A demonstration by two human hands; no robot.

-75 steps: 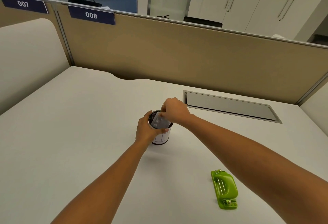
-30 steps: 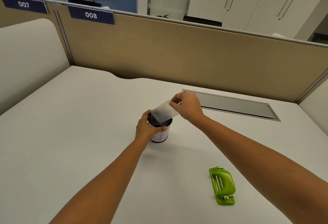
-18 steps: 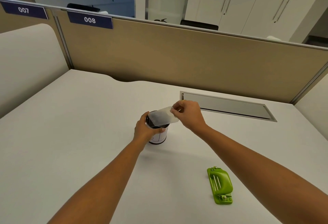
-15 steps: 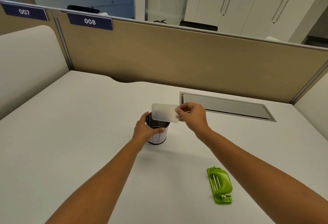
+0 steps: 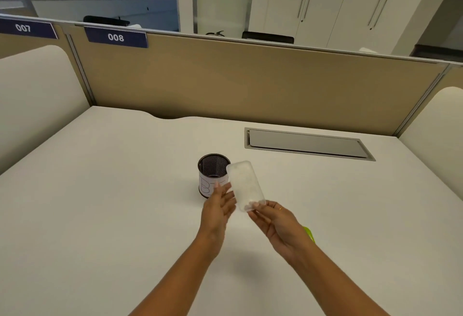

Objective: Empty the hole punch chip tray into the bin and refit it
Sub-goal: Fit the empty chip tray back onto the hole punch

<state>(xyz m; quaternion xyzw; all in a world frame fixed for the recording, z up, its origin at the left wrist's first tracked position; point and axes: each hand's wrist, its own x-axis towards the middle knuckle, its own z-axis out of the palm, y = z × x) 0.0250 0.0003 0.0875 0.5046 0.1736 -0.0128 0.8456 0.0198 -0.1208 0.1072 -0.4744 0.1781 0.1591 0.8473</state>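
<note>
Right fingers point(image 5: 256, 206): I see them pinching the near end of the chip tray point(image 5: 246, 185), which is held in the air, tilted.
Left hand point(image 5: 219, 206): spread wide, holding nothing, palm beside the tray's left edge.
Bin point(image 5: 213, 174): the mesh cup on the bench point(image 5: 100, 203), at 11 o'clock from the tray, free of both hands.
Hole punch point(image 5: 308, 233): green sliver at 4 o'clock, mostly hidden by my right wrist.
Progress: I judge emptying done; refitting remains.
</note>
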